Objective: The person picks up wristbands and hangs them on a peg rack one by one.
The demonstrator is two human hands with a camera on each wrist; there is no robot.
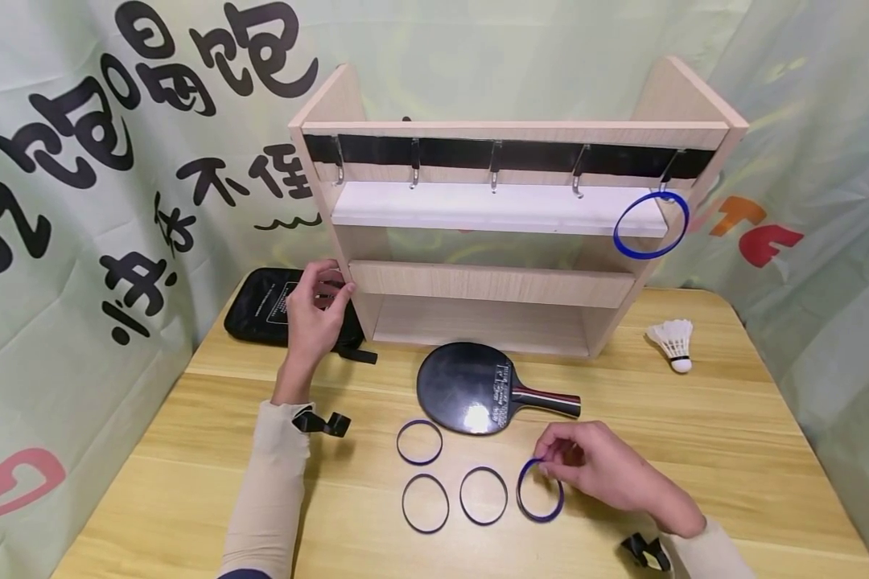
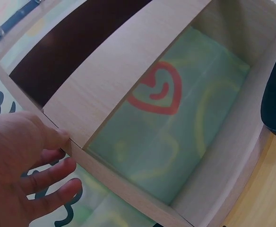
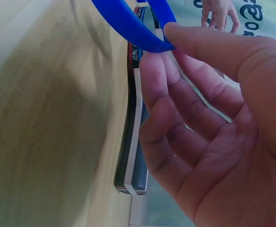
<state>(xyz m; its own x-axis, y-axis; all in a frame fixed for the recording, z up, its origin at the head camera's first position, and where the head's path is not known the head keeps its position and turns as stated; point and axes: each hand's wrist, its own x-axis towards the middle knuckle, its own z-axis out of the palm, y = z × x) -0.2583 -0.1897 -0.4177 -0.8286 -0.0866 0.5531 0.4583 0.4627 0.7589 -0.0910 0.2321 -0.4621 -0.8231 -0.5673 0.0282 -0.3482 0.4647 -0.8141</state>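
My right hand (image 1: 608,470) pinches a blue ring (image 3: 128,33) between thumb and fingertips, low over the wooden table. From the head view, the ring stands at the right end of a group of thin dark rings, among them a middle ring (image 1: 483,496), a lower left ring (image 1: 426,503) and an upper left ring (image 1: 419,442). My left hand (image 1: 317,310) touches the left side panel of the wooden shelf rack (image 1: 492,288), its thumb at the panel's front edge. In the left wrist view the other fingers stay loosely bent outside the panel.
Metal hooks (image 1: 494,166) line a black strip (image 1: 452,153) on the rack; another blue ring (image 1: 652,225) hangs from the rightmost hook. A table tennis bat (image 1: 467,386) lies before the rack, a black case (image 1: 261,305) at its left, a shuttlecock (image 1: 672,344) at its right.
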